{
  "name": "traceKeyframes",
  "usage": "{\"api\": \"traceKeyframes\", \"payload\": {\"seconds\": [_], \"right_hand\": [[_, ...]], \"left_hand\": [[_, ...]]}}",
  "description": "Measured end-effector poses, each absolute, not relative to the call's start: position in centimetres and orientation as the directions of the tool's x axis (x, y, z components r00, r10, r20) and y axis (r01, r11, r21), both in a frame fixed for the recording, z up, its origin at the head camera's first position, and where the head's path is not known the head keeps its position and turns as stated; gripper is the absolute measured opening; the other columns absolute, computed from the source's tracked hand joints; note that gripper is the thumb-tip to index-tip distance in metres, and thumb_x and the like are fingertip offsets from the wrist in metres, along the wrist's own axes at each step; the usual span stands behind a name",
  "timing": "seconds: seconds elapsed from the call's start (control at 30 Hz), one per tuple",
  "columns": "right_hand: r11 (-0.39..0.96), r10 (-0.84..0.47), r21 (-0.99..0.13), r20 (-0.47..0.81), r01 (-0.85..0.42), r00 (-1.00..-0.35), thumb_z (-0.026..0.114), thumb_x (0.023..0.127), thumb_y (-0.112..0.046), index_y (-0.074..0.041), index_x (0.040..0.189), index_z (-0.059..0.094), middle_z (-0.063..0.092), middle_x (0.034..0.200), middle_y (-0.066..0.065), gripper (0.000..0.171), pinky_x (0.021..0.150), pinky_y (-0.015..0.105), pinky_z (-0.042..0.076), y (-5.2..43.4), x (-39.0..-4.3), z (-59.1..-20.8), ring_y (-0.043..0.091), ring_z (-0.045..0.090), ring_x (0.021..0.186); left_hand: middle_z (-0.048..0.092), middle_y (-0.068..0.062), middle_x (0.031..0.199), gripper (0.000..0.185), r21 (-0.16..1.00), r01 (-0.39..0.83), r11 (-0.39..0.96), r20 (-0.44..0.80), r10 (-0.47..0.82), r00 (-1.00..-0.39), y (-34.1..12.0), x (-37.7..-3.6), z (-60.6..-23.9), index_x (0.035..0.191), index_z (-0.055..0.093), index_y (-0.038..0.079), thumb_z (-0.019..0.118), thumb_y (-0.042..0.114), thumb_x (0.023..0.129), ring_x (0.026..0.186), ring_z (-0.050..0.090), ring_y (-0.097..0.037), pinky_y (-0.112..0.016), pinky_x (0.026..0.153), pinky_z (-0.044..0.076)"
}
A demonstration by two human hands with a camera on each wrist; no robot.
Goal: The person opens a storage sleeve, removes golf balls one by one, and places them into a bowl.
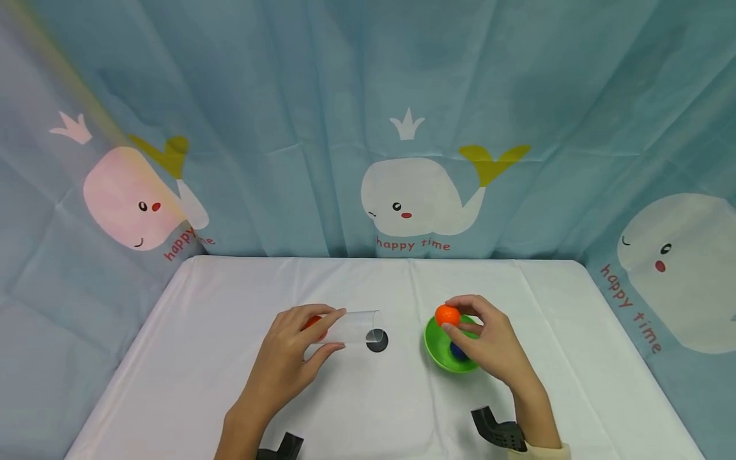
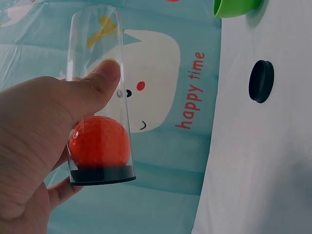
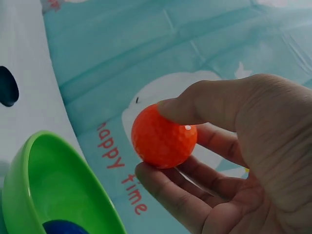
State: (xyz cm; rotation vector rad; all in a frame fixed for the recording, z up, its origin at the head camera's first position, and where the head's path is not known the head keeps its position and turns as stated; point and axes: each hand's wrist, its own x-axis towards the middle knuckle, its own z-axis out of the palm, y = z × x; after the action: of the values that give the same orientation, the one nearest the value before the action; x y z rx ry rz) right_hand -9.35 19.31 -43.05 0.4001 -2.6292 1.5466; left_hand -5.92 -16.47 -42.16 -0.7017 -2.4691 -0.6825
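My left hand (image 1: 287, 354) grips a clear plastic tube (image 2: 95, 53), thumb on one side and fingers on the other. Inside it, an orange golf ball (image 2: 100, 144) sits against the black end cap (image 2: 103, 175). The tube's other end has no cap and points toward the right in the head view. My right hand (image 1: 489, 338) pinches another dimpled orange golf ball (image 3: 163, 136) between thumb and fingertips. This ball is above the rim of a green bowl (image 1: 435, 351), in which a dark blue ball (image 1: 458, 351) lies.
A round black lid (image 1: 377, 345) lies on the white-covered table (image 1: 356, 409) between the hands, partly behind the tube's free end in the head view. A blue curtain (image 1: 276, 128) printed with whales hangs along the table's back and sides.
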Motion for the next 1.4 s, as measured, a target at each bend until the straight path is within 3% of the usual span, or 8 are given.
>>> {"api": "traceKeyframes", "payload": {"seconds": [0.17, 0.57, 0.77, 0.93, 1.17, 1.4], "right_hand": [[0.485, -0.198, -0.838, 0.173, -0.250, -0.965, 0.082, 0.094, -0.014, -0.012, 0.123, 0.069, 0.070, 0.123, 0.006, 0.032, 0.089, 0.021, 0.062, 19.1, -9.5, -43.7, 0.020, 0.069, 0.111], [0.555, -0.206, -0.795, 0.154, -0.245, -0.966, 0.082, 0.090, -0.004, -0.011, 0.121, 0.069, 0.069, 0.120, 0.006, 0.035, 0.087, 0.030, 0.065, 18.9, -9.8, -44.7, 0.023, 0.070, 0.108], [0.558, -0.230, -0.787, 0.160, -0.264, -0.960, 0.081, 0.091, -0.003, -0.008, 0.123, 0.071, 0.070, 0.123, 0.008, 0.034, 0.093, 0.036, 0.064, 19.0, -9.7, -44.4, 0.028, 0.072, 0.113], [0.563, -0.175, -0.781, 0.207, -0.270, -0.963, 0.081, 0.093, -0.006, -0.008, 0.124, 0.071, 0.072, 0.125, 0.009, 0.032, 0.099, 0.046, 0.061, 19.9, -9.5, -43.9, 0.032, 0.072, 0.118], [0.555, -0.149, -0.786, 0.227, -0.272, -0.962, 0.075, 0.100, -0.016, -0.014, 0.124, 0.072, 0.073, 0.124, 0.003, 0.024, 0.100, 0.047, 0.061, 20.2, -9.6, -43.7, 0.026, 0.072, 0.117], [0.514, -0.187, -0.801, 0.245, -0.307, -0.951, 0.073, 0.101, -0.015, -0.017, 0.122, 0.072, 0.073, 0.122, -0.001, 0.021, 0.098, 0.044, 0.062, 18.8, -9.8, -43.6, 0.020, 0.074, 0.112]], "left_hand": [[0.068, 0.002, 0.126, 0.066, 0.328, 0.582, 0.744, 0.564, 0.339, -0.753, -16.7, -5.8, -42.3, 0.141, 0.069, 0.027, 0.093, 0.024, 0.080, 0.111, 0.064, -0.020, -0.045, 0.105, 0.046], [0.068, 0.002, 0.125, 0.067, 0.324, 0.577, 0.750, 0.569, 0.333, -0.752, -16.8, -5.8, -42.6, 0.142, 0.068, 0.028, 0.093, 0.023, 0.080, 0.109, 0.063, -0.017, -0.043, 0.104, 0.047], [0.068, 0.002, 0.125, 0.066, 0.327, 0.577, 0.749, 0.566, 0.333, -0.754, -16.7, -5.9, -42.5, 0.141, 0.069, 0.027, 0.093, 0.023, 0.080, 0.107, 0.062, -0.017, -0.044, 0.103, 0.047], [0.068, 0.002, 0.124, 0.065, 0.324, 0.581, 0.746, 0.571, 0.336, -0.749, -16.6, -6.1, -42.5, 0.140, 0.070, 0.025, 0.093, 0.023, 0.080, 0.104, 0.062, -0.016, -0.043, 0.101, 0.048], [0.068, 0.004, 0.124, 0.064, 0.322, 0.570, 0.756, 0.559, 0.334, -0.759, -16.6, -6.1, -42.5, 0.140, 0.070, 0.027, 0.093, 0.025, 0.080, 0.105, 0.062, -0.015, -0.042, 0.102, 0.048], [0.068, 0.003, 0.124, 0.064, 0.320, 0.575, 0.753, 0.556, 0.342, -0.757, -16.5, -6.2, -42.4, 0.140, 0.069, 0.027, 0.093, 0.025, 0.080, 0.103, 0.061, -0.014, -0.043, 0.102, 0.049]]}}
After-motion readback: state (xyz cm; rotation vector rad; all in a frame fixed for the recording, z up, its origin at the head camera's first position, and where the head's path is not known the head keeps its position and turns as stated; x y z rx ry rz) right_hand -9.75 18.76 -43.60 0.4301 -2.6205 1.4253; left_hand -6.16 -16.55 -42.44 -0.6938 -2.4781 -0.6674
